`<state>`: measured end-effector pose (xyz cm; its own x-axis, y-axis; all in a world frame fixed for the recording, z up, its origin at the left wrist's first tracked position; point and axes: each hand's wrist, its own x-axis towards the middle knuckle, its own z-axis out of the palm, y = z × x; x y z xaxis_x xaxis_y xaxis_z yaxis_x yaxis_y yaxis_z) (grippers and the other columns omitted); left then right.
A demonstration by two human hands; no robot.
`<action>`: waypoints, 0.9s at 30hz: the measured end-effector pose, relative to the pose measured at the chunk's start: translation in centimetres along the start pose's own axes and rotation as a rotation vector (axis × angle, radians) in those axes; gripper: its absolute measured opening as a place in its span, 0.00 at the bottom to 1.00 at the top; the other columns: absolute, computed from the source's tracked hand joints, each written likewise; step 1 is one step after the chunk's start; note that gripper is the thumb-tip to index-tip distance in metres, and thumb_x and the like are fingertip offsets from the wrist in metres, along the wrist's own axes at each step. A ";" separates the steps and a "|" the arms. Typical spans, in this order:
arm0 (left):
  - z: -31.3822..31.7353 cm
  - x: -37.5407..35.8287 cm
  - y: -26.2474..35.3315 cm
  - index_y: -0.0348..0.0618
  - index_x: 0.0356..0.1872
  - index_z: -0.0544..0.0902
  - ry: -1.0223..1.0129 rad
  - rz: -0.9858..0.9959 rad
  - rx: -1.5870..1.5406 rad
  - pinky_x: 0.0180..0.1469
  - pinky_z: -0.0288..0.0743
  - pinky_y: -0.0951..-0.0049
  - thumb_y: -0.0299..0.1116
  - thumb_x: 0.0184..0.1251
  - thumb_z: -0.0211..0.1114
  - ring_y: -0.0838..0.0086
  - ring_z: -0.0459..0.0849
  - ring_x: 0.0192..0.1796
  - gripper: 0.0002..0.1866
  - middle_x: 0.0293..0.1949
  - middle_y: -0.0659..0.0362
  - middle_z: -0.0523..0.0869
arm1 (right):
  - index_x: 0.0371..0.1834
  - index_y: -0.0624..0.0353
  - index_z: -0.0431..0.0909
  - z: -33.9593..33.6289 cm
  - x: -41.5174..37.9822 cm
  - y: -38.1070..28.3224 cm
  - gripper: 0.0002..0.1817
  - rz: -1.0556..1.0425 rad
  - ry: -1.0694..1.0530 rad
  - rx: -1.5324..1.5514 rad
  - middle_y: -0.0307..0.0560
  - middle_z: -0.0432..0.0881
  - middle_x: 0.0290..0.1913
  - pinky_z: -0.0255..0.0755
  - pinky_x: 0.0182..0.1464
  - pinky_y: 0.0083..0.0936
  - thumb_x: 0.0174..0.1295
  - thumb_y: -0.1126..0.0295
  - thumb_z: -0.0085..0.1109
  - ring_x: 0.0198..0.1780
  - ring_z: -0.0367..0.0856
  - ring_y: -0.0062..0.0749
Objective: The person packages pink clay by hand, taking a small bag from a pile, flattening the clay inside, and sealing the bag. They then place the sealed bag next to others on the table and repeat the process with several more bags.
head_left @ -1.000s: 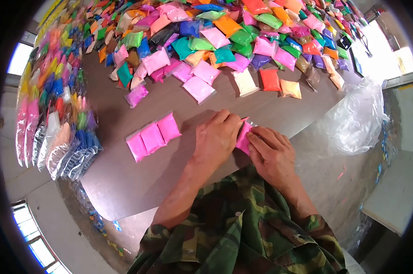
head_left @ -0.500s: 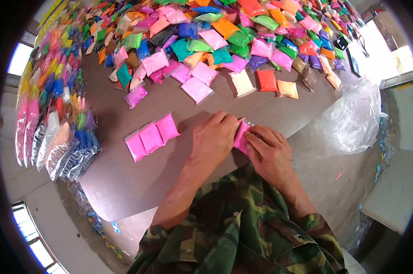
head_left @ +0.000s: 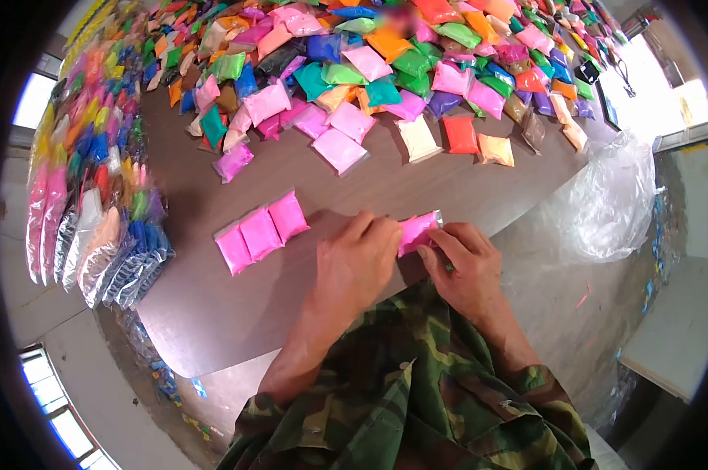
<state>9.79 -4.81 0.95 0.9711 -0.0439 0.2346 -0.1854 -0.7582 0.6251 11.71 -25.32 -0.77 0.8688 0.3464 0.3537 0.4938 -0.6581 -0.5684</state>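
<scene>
Between my two hands, near the table's front edge, lies a bright pink packet (head_left: pixel 417 233) with clear plastic edges. My left hand (head_left: pixel 359 254) has its fingers pinched together at the packet's left end. On the right end, the thumb and fingers of my right hand (head_left: pixel 465 258) are closed on the packet. To the left of my left hand, a row of three joined pink packets (head_left: pixel 260 233) rests flat on the brown table (head_left: pixel 205 329).
A large heap of small coloured packets (head_left: pixel 346 70) covers the back of the table. Long plastic bags of coloured packets (head_left: pixel 103 172) are stacked along the left edge. A clear crumpled plastic bag (head_left: pixel 608 204) hangs at the right edge.
The pink packet between my hands has turned from nearly upright to more sideways. My left hand has moved slightly left and down, and my right fingers have shifted on the packet.
</scene>
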 end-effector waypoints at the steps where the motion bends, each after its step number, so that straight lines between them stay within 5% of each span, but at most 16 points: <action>1: 0.3 -0.5 0.3 0.45 0.40 0.87 0.008 -0.010 -0.044 0.37 0.83 0.56 0.30 0.74 0.73 0.53 0.89 0.36 0.03 0.36 0.55 0.85 | 0.48 0.55 0.90 0.3 -0.1 0.2 0.14 -0.016 0.032 0.011 0.42 0.88 0.47 0.84 0.45 0.37 0.59 0.70 0.81 0.45 0.89 0.44; 11: 1.2 -1.1 -1.0 0.43 0.38 0.87 0.061 -0.088 0.116 0.35 0.82 0.57 0.26 0.70 0.74 0.52 0.88 0.34 0.03 0.34 0.54 0.86 | 0.46 0.53 0.90 0.9 0.5 0.9 0.14 -0.144 0.043 0.035 0.41 0.89 0.54 0.84 0.43 0.35 0.56 0.72 0.81 0.46 0.90 0.42; 17: 1.0 -1.7 0.6 0.44 0.39 0.87 0.079 -0.056 -0.064 0.36 0.83 0.56 0.26 0.70 0.75 0.53 0.89 0.34 0.04 0.35 0.55 0.87 | 0.46 0.50 0.91 1.3 0.1 0.2 0.14 -0.095 0.070 0.018 0.40 0.87 0.48 0.83 0.39 0.35 0.57 0.72 0.82 0.43 0.88 0.40; 27: 1.5 -1.4 -1.2 0.43 0.40 0.87 0.159 -0.028 0.084 0.35 0.82 0.57 0.25 0.71 0.76 0.53 0.88 0.33 0.05 0.34 0.55 0.86 | 0.48 0.47 0.92 1.9 -0.6 -0.9 0.15 -0.075 0.092 0.018 0.37 0.85 0.43 0.80 0.37 0.34 0.57 0.73 0.81 0.40 0.85 0.39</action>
<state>8.90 -4.81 -1.26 0.9383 0.0764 0.3374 -0.1390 -0.8098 0.5700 10.84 -23.67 -1.95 0.8230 0.3309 0.4617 0.5584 -0.6202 -0.5509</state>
